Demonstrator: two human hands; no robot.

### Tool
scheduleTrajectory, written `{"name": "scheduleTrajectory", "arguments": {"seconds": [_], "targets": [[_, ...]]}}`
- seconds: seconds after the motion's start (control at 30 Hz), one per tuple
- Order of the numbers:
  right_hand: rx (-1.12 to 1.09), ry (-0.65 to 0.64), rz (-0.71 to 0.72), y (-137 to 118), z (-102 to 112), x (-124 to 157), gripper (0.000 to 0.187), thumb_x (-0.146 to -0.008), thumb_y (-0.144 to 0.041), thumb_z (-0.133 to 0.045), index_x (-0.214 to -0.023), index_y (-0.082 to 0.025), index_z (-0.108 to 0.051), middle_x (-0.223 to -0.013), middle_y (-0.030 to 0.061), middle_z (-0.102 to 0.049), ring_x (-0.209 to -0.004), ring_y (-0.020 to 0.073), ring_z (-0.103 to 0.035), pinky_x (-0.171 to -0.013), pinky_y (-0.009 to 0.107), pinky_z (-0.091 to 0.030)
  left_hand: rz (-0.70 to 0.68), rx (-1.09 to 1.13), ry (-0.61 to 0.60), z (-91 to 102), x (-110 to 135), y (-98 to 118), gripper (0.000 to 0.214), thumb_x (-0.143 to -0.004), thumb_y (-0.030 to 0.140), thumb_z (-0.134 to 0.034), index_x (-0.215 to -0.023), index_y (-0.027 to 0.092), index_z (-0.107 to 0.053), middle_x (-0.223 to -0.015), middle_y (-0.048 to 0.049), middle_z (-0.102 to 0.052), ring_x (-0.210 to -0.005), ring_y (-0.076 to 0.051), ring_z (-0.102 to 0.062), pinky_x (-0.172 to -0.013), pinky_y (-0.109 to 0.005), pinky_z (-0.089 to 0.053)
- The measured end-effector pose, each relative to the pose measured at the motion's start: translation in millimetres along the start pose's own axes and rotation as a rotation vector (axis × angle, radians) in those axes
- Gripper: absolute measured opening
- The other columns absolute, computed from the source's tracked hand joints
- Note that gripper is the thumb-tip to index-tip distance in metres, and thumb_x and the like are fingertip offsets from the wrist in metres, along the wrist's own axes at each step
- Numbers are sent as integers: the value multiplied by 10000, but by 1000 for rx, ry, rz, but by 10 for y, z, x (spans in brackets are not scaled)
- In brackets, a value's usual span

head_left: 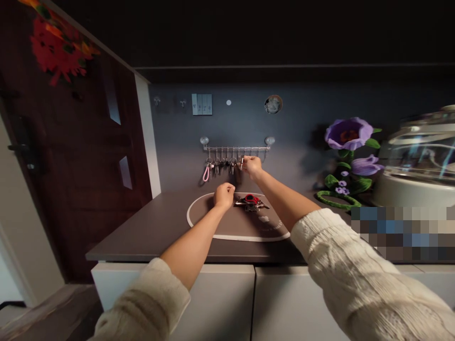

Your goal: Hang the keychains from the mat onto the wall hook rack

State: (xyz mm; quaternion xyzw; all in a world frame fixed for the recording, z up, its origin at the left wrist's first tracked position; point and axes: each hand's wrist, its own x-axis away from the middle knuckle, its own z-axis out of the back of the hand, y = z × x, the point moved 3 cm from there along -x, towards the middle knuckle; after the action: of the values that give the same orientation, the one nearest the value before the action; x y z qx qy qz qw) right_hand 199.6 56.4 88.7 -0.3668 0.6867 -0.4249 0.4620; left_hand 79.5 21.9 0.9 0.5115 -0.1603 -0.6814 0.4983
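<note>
A clear hook rail (236, 148) is fixed to the grey wall, with several bunches of keys (217, 166) hanging from its left and middle hooks. A pink strap (206, 174) dangles from the leftmost bunch. At the rail's middle, my right hand (252, 166) pinches a small metal key ring (242, 164) just under the hooks. My left hand (224, 195) is curled closed over the brown mat (202, 222); what its fingers hold, if anything, is hidden. Beside it on the mat lies a pile of keys (250, 202) with a red loop in it.
Purple fabric flowers (350, 135) and a glass-topped white appliance (414, 175) stand on the counter's right. A dark cabinet (249, 38) overhangs the wall. The counter's front edge (142, 257) runs above white doors; a dark red door (81, 166) is at left.
</note>
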Motion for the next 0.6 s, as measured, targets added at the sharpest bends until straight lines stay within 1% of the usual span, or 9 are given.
{"name": "scheduleTrajectory", "arguments": {"seconds": [0.23,0.43,0.6], "targets": [[-17,86,-8,50,-102,-136,174,-821,-163,-460,-648,-153,-465,-546,-24,-494,-496,66,-528,-482,186,-467,-8,-10,-3,-15,-11,-9,167,-765,213,-494,-758,153,-649,-832,-71,-683,-790,-155,-610,-737,-266,-443],[-45,141,-21,94,-170,-203,200,-821,-155,-469,-622,-141,-458,-526,-31,-484,-465,59,-521,-469,180,-475,7,-27,5,-16,-14,1,167,-766,203,-492,-772,155,-652,-812,-54,-683,-742,-140,-607,-706,-243,-440],[-68,186,-44,142,-180,-236,209,-818,-147,-467,-610,-143,-451,-508,-41,-466,-429,49,-493,-450,180,-482,-1,-25,8,-14,-14,8,164,-767,206,-497,-767,159,-655,-800,-51,-681,-733,-134,-605,-701,-236,-439]]}}
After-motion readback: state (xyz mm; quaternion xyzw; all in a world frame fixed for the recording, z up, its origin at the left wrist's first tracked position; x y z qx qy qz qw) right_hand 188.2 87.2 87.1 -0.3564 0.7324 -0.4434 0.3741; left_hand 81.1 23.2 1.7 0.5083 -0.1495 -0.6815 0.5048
